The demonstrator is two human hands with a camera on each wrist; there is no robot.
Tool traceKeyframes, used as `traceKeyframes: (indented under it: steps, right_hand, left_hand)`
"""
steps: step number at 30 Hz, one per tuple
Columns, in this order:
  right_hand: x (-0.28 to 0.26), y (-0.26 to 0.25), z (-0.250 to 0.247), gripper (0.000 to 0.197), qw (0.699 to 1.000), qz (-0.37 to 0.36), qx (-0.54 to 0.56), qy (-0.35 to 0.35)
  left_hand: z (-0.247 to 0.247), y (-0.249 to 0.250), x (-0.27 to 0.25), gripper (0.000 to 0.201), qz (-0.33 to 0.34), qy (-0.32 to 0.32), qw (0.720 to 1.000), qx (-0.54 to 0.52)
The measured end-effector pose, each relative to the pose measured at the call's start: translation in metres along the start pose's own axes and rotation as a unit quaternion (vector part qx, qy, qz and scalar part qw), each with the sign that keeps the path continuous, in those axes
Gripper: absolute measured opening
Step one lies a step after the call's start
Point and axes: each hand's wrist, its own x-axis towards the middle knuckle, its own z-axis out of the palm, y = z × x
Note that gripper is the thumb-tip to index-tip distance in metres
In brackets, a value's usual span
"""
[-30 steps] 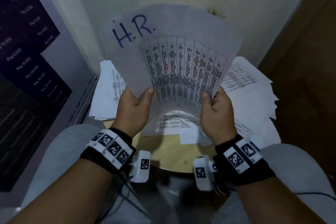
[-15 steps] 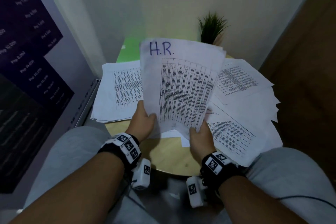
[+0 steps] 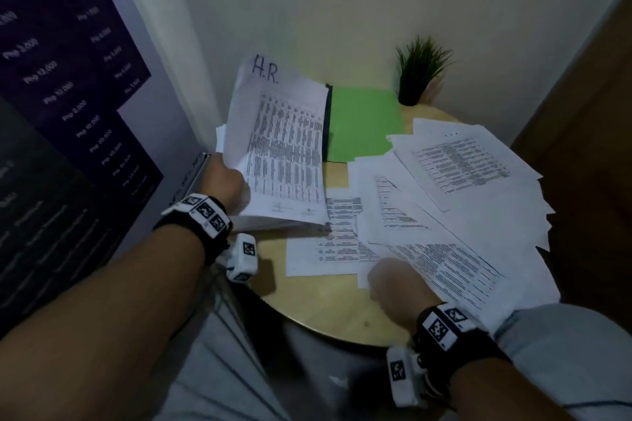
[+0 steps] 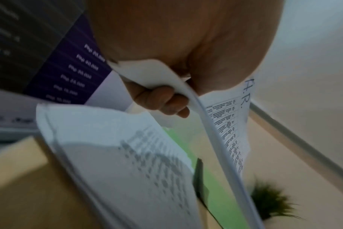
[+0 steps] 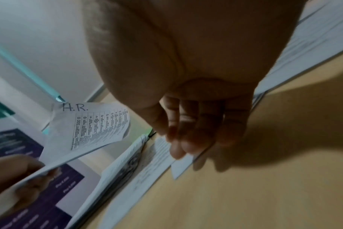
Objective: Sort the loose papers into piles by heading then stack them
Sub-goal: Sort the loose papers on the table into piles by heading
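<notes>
On the left side stands a dark purple poster point(image 3: 78, 85) with rows of prices, close to the left edge of the round wooden bench point(image 3: 328, 311). The left hand point(image 3: 224, 181) is above this left edge, and its grip is closed on a bundle of papers headed "H.R." point(image 3: 284, 147): in the left wrist view the fingers point(image 4: 159, 100) curl under the bundle and the thumb side presses from above. The bundle is lifted off the bench and tilted, with the handwritten heading at its far end and a printed table below it. Under it, at the left edge of the bench, lies a pile of white sheets point(image 4: 116, 155), of which only a small part shows from the head camera. Behind the bundle a green folder point(image 3: 362, 123) lies flat at the far part of the bench, and a small plant in a dark pot point(image 3: 419, 75) stands at the far edge, just beside the folder's far right corner. In the middle and on the right half of the bench the loose papers point(image 3: 455, 202) are spread, overlapping one another at different angles, and some reach over the right edge. The right hand point(image 3: 396, 287) is over the near edge of the bench, blurred; its fingers point(image 5: 184, 136) are straight and together, the grip open and holding nothing, with the tips near the closest loose sheets. I cannot tell if they touch the paper.
</notes>
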Motion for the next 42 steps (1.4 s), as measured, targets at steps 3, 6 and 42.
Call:
traceKeyframes:
  steps: [3,6,42]
  right_hand:
    - [-0.006,-0.004,0.005,0.021,0.99,-0.043,-0.131,-0.015]
    - [-0.009,-0.007,0.012,0.022,0.984,-0.06,-0.169,-0.02]
    - [0.146,0.017,-0.158,0.087,0.953,0.06,-0.249,0.16]
  left_hand:
    - [-0.014,-0.015,0.018,0.034,-0.045,0.01,0.999,0.028]
    - [-0.018,-0.029,0.03,0.04,-0.084,-0.013,0.994,0.074]
    - [0.041,0.016,-0.089,0.019,0.089,-0.184,0.977,-0.062]
